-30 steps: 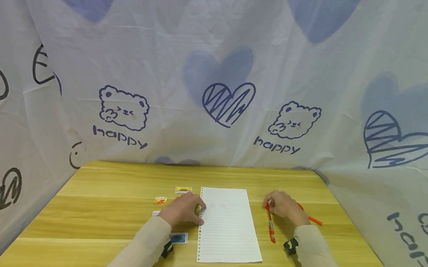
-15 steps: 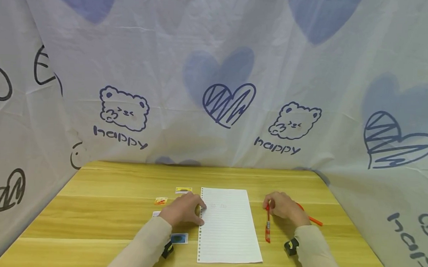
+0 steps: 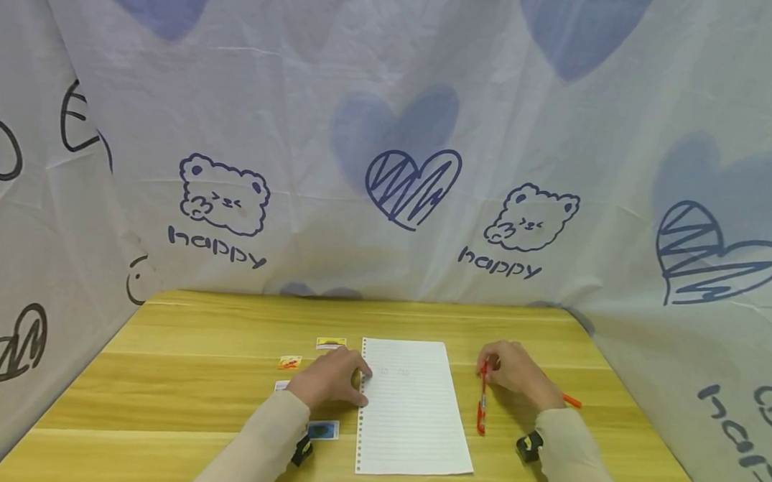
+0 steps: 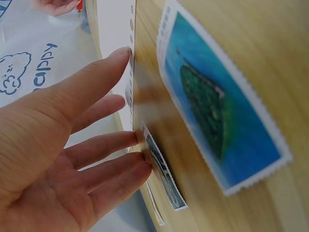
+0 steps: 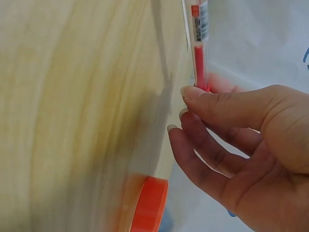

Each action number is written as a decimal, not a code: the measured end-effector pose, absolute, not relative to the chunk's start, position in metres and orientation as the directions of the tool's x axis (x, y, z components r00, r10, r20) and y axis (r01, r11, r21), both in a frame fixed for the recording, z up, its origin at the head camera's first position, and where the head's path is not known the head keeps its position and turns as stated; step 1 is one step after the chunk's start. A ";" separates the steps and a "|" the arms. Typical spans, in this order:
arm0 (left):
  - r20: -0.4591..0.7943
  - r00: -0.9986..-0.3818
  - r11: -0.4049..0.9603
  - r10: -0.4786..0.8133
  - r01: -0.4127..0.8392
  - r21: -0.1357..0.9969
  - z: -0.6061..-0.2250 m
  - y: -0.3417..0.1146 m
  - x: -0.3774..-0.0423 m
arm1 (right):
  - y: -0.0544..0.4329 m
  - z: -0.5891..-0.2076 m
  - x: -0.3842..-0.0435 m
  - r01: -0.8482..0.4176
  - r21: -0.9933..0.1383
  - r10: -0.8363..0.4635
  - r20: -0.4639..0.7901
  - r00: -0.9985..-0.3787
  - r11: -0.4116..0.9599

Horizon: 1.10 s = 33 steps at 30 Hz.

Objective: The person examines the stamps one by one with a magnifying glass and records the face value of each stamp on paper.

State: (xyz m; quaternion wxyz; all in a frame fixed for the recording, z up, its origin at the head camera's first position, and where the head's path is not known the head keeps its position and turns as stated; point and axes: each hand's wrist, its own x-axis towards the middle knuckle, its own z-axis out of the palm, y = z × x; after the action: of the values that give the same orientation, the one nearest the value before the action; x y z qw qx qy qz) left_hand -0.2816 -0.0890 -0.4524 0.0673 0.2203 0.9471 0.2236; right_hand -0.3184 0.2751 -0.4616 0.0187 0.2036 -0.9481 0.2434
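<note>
Near the middle of the table a lined sheet of paper (image 3: pixel 411 415) lies flat, punched holes along its left edge and faint reddish marks near its top. My left hand (image 3: pixel 331 377) rests at that edge, fingers spread and relaxed; in the left wrist view the thumb tip meets the paper. To the right of the sheet, my right hand (image 3: pixel 513 369) pinches a red pen (image 3: pixel 481 410) near one end between thumb and fingers. The pen's other end points toward me. A blue stamp (image 4: pixel 212 106) with a green island lies beside the left hand.
More stamps lie left of the sheet: a yellow stamp (image 3: pixel 331 343), an orange-yellow stamp (image 3: pixel 289 362) and one partly hidden by the left hand. An orange object (image 5: pixel 149 205) lies beside the right hand, partly covered in the head view. A printed cloth (image 3: pixel 417 127) hangs behind the table.
The pen's near end has swung left, and the right hand has shifted slightly right and away from me, covering more of the orange object. The left hand and paper stay still.
</note>
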 end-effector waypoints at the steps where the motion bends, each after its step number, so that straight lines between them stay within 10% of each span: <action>1: -0.030 -0.894 0.804 0.447 0.387 0.451 -0.453 -0.089 -0.282 | 0.275 -0.461 -0.318 -0.394 -0.457 -0.373 0.139 -0.917 0.798; 33: -0.024 -0.894 0.798 0.448 0.387 0.462 -0.451 -0.089 -0.281 | 0.248 -0.450 -0.321 -0.405 -0.670 -0.400 0.173 -0.900 0.623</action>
State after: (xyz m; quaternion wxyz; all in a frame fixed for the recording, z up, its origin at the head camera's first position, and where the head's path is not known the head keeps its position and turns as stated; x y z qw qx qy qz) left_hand -0.2807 -0.0890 -0.4507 0.0659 0.2207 0.9459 0.2286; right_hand -0.3208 0.2479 -0.4503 0.0036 0.2234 -0.9007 0.3726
